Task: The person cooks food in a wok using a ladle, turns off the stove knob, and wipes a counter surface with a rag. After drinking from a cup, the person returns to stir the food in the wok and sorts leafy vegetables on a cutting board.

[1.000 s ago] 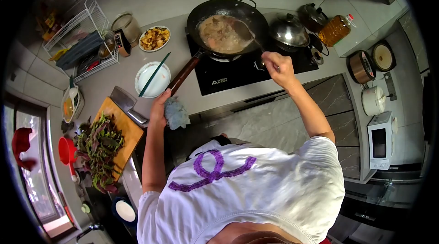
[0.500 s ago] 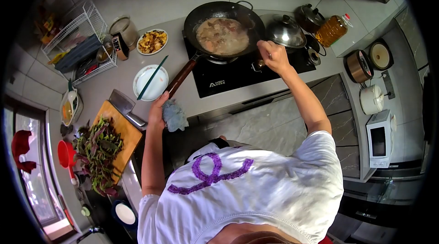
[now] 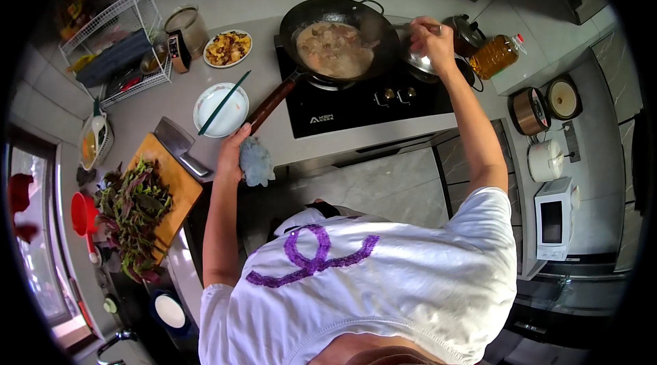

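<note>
My left hand is closed round the end of the wok's long wooden handle, with a bluish-grey cloth bunched at the palm. The black wok sits on the left burner of the black gas stove. Inside it, pieces of meat in a brownish broth give off steam. To the wok's right, my right hand has its fingers curled over the top of a shiny metal lid. The hand covers the lid's knob and much of its surface.
A white bowl with green chopsticks and a plate of cooked egg stand left of the stove. A cleaver lies beside leafy greens on a cutting board. An oil bottle and dark pot stand right.
My right hand has moved from the stove's front controls up to the metal lid. Both control knobs now show. My left hand stays on the wok handle.
</note>
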The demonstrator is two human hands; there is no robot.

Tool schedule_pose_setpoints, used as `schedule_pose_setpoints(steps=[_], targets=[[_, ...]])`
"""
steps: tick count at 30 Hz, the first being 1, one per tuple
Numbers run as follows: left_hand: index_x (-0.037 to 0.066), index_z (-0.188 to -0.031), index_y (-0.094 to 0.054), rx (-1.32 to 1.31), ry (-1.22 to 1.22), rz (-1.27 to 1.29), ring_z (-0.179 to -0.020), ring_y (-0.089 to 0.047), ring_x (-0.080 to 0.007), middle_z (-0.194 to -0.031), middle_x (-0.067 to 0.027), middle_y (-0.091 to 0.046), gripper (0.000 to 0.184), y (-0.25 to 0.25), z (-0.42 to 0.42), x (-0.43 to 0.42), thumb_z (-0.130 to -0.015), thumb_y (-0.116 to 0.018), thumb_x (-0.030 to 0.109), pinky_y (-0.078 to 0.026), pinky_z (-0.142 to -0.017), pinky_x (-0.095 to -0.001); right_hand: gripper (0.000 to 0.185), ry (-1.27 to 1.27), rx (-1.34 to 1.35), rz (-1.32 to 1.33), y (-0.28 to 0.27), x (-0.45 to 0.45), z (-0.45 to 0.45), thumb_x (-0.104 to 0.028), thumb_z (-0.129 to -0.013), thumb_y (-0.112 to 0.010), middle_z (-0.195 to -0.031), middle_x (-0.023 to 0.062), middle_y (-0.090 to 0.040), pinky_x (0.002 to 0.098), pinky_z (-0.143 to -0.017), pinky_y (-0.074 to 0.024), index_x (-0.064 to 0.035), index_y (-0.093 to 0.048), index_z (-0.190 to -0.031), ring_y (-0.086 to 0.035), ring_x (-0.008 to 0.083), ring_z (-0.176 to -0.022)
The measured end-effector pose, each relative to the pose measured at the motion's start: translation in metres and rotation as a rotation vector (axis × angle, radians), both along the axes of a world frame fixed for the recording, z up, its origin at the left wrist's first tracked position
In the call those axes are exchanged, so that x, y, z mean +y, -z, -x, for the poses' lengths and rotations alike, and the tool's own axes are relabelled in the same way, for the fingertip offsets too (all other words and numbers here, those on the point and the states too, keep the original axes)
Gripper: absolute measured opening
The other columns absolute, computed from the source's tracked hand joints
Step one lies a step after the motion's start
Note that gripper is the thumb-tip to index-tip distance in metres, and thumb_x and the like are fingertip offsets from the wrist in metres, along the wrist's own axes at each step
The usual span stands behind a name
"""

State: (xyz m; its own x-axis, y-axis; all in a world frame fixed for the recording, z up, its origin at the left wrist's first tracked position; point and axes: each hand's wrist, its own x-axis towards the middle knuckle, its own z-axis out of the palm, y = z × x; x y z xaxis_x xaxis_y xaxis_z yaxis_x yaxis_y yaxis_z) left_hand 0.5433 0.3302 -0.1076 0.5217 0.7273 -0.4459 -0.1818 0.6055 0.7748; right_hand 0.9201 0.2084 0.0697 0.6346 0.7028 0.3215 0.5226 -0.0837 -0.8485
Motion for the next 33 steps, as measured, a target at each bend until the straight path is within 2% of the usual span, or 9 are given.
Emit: schedule_pose_setpoints(steps=[9,11,15,20,29,33], targets=[[0.001,-0.107,-0.053,0.015,-0.013,0.013,-0.079,-0.054,-0.0157,-0.091,-0.0053,-0.055,0.047,0.002,0.002,-0.002,-0.073,-0.067,0.029,-0.045,-0.072,-0.031,0.017,0.011,-0.169,0.18,-0.047,0.029,0.005,-0.014,-0.076,-0.051,-0.057,0.0067,-0.055,0.0242,-0.033,-0.037,-0.0031,-0.062,-0.085,-0.053,0.013,-0.042],[0.001,-0.107,-0.053,0.01,-0.015,0.013,-0.079,-0.054,-0.0155,-0.09,-0.005,-0.055,0.046,0.003,0.002,-0.002,-0.073,-0.068,0.029,-0.045,-0.071,-0.0306,0.017,-0.005,-0.274,0.274,-0.054,0.037,0.009,-0.014,-0.076,-0.05,-0.056,0.006,-0.054,0.0247,-0.033,-0.0374,-0.0034,-0.061,-0.084,-0.053,0.0135,-0.041],[0.001,-0.103,-0.056,0.001,-0.02,0.019,-0.077,-0.054,-0.0153,-0.087,-0.0041,-0.056,0.044,0.008,0.002,-0.001,-0.071,-0.069,0.028,-0.045,-0.07,-0.0294,0.017,-0.01,-0.31,0.339,-0.054,0.055,0.013,-0.015,-0.076,-0.05,-0.056,0.006,-0.054,0.0252,-0.034,-0.0385,-0.003,-0.06,-0.082,-0.053,0.0142,-0.041],[0.0,-0.101,-0.056,-0.01,-0.024,0.027,-0.075,-0.054,-0.0152,-0.084,-0.004,-0.056,0.042,0.008,0.003,-0.002,-0.071,-0.07,0.027,-0.045,-0.068,-0.0286,0.017,-0.031,-0.337,0.415,-0.05,0.071,0.028,-0.015,-0.076,-0.048,-0.054,0.0086,-0.054,0.0274,-0.035,-0.0418,-0.001,-0.057,-0.071,-0.055,0.0167,-0.042],[0.001,-0.098,-0.057,-0.015,-0.015,0.034,-0.072,-0.054,-0.0148,-0.081,-0.0039,-0.055,0.041,0.006,0.004,-0.004,-0.071,-0.069,0.028,-0.045,-0.065,-0.0283,0.02,-0.019,-0.455,0.521,-0.037,0.095,0.038,-0.005,-0.072,-0.04,-0.057,0.0156,-0.056,0.034,-0.043,-0.047,0.0028,-0.059,-0.073,-0.056,0.025,-0.042],[0.001,-0.097,-0.057,-0.011,-0.039,0.026,-0.069,-0.054,-0.0146,-0.078,-0.0035,-0.055,0.04,0.003,0.003,-0.005,-0.071,-0.069,0.028,-0.045,-0.063,-0.0283,0.02,-0.034,-0.455,0.507,-0.036,0.101,0.047,-0.007,-0.072,-0.042,-0.06,0.017,-0.057,0.0342,-0.045,-0.0472,0.0036,-0.059,-0.074,-0.056,0.0258,-0.043]])
